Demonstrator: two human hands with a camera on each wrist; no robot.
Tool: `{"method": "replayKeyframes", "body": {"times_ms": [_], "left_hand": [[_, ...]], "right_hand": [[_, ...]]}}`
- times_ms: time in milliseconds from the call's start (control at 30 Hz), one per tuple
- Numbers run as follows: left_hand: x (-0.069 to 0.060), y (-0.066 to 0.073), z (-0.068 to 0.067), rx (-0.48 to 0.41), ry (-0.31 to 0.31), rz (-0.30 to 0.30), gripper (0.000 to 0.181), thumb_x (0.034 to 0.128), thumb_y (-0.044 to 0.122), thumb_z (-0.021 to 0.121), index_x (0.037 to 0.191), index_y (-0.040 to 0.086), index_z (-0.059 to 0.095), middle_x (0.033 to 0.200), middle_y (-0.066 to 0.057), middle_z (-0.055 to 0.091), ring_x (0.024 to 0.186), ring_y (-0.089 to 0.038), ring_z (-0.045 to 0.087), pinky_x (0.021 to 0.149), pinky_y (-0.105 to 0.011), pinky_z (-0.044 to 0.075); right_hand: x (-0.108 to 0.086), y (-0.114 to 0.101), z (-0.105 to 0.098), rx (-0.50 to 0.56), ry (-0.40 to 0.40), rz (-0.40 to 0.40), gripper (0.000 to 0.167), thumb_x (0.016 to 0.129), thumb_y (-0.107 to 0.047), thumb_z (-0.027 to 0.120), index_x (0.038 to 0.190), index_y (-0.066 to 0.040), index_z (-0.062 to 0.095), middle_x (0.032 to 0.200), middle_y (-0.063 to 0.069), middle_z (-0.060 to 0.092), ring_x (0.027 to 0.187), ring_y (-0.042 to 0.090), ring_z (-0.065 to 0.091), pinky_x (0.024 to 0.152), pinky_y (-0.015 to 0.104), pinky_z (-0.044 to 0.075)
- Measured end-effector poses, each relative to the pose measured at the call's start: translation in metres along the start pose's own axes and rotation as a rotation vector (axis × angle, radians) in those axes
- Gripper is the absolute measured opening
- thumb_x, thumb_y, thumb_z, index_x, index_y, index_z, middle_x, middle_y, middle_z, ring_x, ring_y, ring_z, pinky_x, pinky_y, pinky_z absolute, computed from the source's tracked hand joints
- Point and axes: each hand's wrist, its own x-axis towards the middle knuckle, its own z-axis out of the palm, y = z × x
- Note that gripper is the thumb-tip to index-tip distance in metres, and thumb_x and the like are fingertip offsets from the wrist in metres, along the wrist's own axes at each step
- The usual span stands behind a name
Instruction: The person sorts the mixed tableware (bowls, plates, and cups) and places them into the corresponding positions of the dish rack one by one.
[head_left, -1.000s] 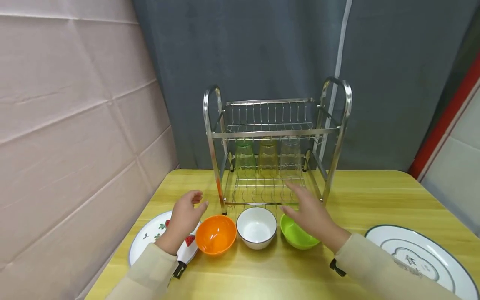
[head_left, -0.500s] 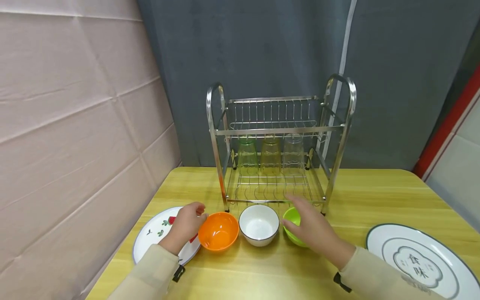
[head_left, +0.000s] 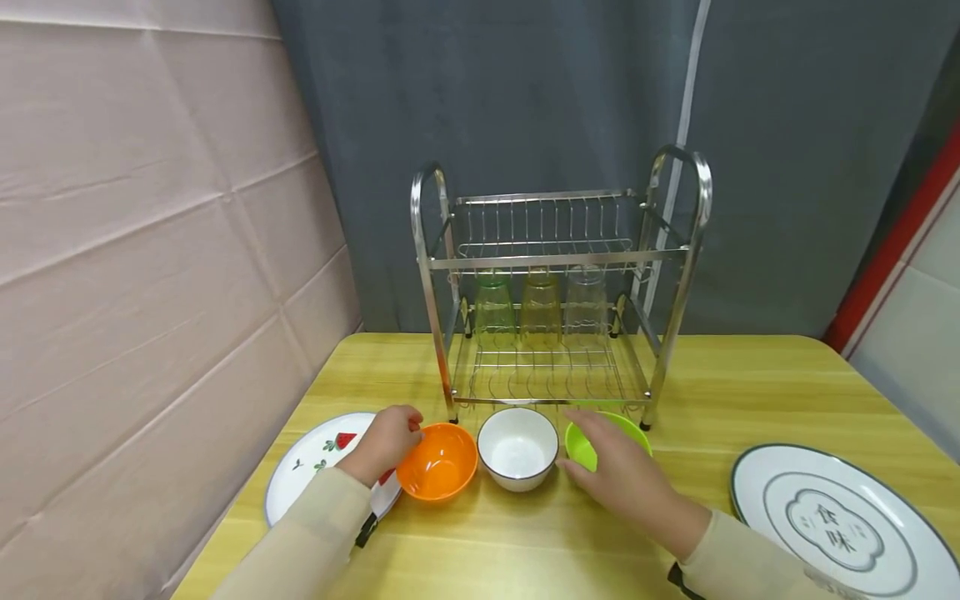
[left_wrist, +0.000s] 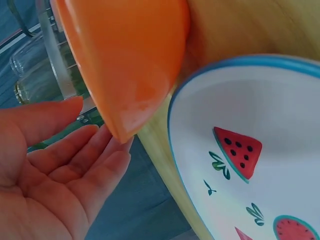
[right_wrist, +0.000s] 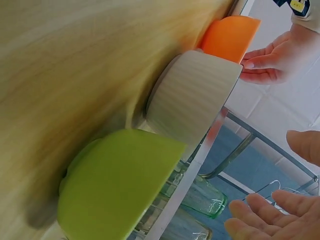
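Observation:
An orange bowl [head_left: 437, 463], a white bowl with a dark rim [head_left: 517, 450] and a green bowl [head_left: 581, 447] stand side by side. My left hand [head_left: 387, 443] is at the orange bowl's left rim; in the left wrist view its relaxed fingers [left_wrist: 111, 150] are at the rim of the orange bowl [left_wrist: 130, 55], thumb apart. Over the green bowl hovers my right hand [head_left: 626, 475], fingers spread and holding nothing. From the right wrist view, my right hand [right_wrist: 280, 215] is open beside the green bowl [right_wrist: 117, 185], with space between them.
Behind the bowls stands a two-tier metal rack [head_left: 555, 260], with green, yellow and clear glasses [head_left: 587, 308] upside down on its lower tier. A watermelon-patterned plate [head_left: 300, 467] lies at the left, partly under my left arm. At the right lies a white plate with lettering [head_left: 885, 533].
My left hand has moved right, to the orange bowl's rim. My right hand has lowered slightly and shifted, showing more of the green bowl. The bowls look unmoved.

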Motion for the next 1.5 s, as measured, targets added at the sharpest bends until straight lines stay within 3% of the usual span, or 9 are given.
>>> {"method": "replayKeyframes", "body": {"times_ms": [367, 767, 1200, 1400, 1500], "left_hand": [[0.007, -0.006, 0.008, 0.065, -0.026, 0.065, 0.017, 0.0863, -0.009, 0.057, 0.099, -0.008, 0.068, 0.097, -0.018, 0.068, 0.094, -0.031, 0.063, 0.083, -0.043, 0.053], [0.009, -0.009, 0.013, 0.123, -0.057, 0.053, 0.016, 0.0885, -0.008, 0.056, 0.093, -0.005, 0.071, 0.094, -0.015, 0.069, 0.089, -0.029, 0.064, 0.079, -0.041, 0.055], [0.001, -0.002, 0.003, 0.107, -0.056, 0.004, 0.018, 0.0897, -0.006, 0.054, 0.095, -0.005, 0.072, 0.093, -0.015, 0.069, 0.084, -0.024, 0.062, 0.078, -0.039, 0.055], [-0.004, 0.003, -0.006, 0.141, -0.044, 0.043, 0.016, 0.0896, -0.005, 0.057, 0.094, -0.006, 0.072, 0.093, -0.016, 0.07, 0.083, -0.026, 0.063, 0.076, -0.039, 0.055], [-0.005, 0.004, -0.011, 0.118, -0.045, 0.045, 0.015, 0.0895, -0.005, 0.057, 0.094, -0.006, 0.072, 0.091, -0.016, 0.069, 0.076, -0.023, 0.062, 0.069, -0.035, 0.056]], "right_hand": [[-0.006, -0.002, 0.009, -0.005, 0.018, -0.057, 0.062, 0.08, -0.019, 0.079, 0.134, -0.003, 0.054, 0.131, 0.016, 0.058, 0.119, 0.036, 0.055, 0.097, 0.051, 0.046], [-0.007, -0.007, 0.015, 0.015, 0.014, -0.082, 0.06, 0.079, -0.018, 0.08, 0.132, -0.003, 0.055, 0.129, 0.014, 0.059, 0.119, 0.034, 0.055, 0.096, 0.049, 0.047], [-0.002, -0.016, 0.012, 0.022, -0.011, -0.105, 0.062, 0.08, -0.018, 0.08, 0.134, -0.002, 0.053, 0.132, 0.015, 0.058, 0.121, 0.033, 0.055, 0.097, 0.049, 0.047], [0.001, -0.02, 0.011, 0.02, -0.028, -0.126, 0.061, 0.081, -0.019, 0.079, 0.134, -0.003, 0.054, 0.131, 0.014, 0.058, 0.12, 0.033, 0.055, 0.097, 0.047, 0.047], [0.003, -0.023, 0.011, 0.026, -0.011, -0.158, 0.06, 0.08, -0.018, 0.079, 0.132, -0.003, 0.055, 0.129, 0.014, 0.059, 0.119, 0.031, 0.056, 0.096, 0.046, 0.048]]}}
